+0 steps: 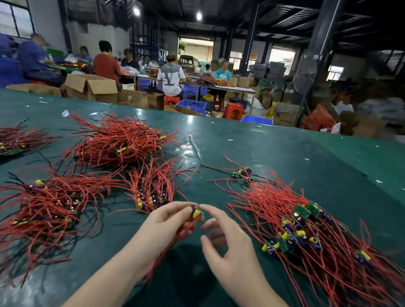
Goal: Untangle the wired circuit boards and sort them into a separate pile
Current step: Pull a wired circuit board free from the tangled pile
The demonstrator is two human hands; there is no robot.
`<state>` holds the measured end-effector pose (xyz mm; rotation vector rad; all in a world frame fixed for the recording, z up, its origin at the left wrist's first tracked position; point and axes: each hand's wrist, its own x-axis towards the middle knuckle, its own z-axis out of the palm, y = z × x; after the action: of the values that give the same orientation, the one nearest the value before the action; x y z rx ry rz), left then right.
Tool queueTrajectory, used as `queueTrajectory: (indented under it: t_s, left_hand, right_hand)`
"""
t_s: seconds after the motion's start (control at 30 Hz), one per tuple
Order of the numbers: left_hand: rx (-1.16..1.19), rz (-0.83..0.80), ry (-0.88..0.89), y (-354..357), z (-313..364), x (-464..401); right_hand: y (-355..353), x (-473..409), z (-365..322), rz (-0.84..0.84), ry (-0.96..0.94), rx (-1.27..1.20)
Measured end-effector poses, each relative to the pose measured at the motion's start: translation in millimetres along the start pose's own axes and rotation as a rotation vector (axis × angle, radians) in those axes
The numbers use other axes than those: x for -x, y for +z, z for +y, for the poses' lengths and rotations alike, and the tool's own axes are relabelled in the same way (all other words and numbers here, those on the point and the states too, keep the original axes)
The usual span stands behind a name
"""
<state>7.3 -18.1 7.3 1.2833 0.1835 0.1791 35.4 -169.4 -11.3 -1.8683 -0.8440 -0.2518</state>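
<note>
- We've got a big green table (289,157) in front of us, shiny and a bit wrinkled, with bundles of wired boards spread all over it.
- Biggest heap is the tangled pile (327,242) on the right: loads of red wires fanning out, with little green boards, yellow coils and blue capacitors showing through near its left edge.
- Far left of centre sits another red heap (120,142), and a near-left pile (48,207) has black wires mixed in with the red.
- Smaller bunch (152,190) lies just beyond our hands, yellow and blue parts clustered at its near end.
- One loose board (241,172) lies apart, beyond the right pile, with a black wire trailing left.
- Our left hand (168,223) pinches a wired circuit board (197,214) at the fingertips, over the table's middle; a yellow part shows, and its red wires trail down under the palm.
- Our right hand (225,238) is right beside it, fingers loosely spread and holding nothing, index tip close to the board.
- Way back, people sit at other tables among cardboard boxes (93,87).
</note>
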Motion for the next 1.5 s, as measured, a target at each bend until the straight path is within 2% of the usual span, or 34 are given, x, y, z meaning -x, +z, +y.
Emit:
queueTrajectory:
  t_s: [0.13,0.23,0.37,0.57,0.7,0.9,1.07,1.13,1.3,1.43,1.5]
  left_hand:
    - [-0.028,-0.089,-0.02,4,-3,8]
    - [0.093,-0.102,-0.098,2,1,9]
    - [0.098,-0.179,-0.116,0,2,10]
    - [0.163,-0.267,-0.036,3,2,13]
    - [0.107,-0.22,0.029,3,2,13]
    - [0.117,-0.201,0.047,3,-2,11]
    - [0.066,-0.15,0.058,6,-2,12]
    - [0.068,-0.149,0.042,4,-2,11]
    - [0.077,-0.162,0.031,0,-1,11]
    - [0.066,-0.162,0.031,0,1,11]
    - [0.062,-0.162,0.023,0,2,12]
  right_hand:
    - [-4,2,4,-0.006,-0.031,0.066]
    - [-5,2,2,0.088,-0.08,0.097]
    - [-9,2,-2,0.227,-0.204,0.125]
    - [-5,4,-8,0.371,-0.218,0.0]
    - [-5,4,-12,0.435,-0.109,-0.168]
    - [-5,4,-10,0.345,0.099,-0.396]
    - [-3,2,-12,0.332,0.036,-0.35]
    - [-6,0,-13,0.323,0.069,-0.384]
    - [-17,-4,-20,0.211,0.271,-0.627]
    - [-21,-9,-18,0.11,0.463,-0.98]
    - [-22,-10,-18,0.099,0.5,-1.021]
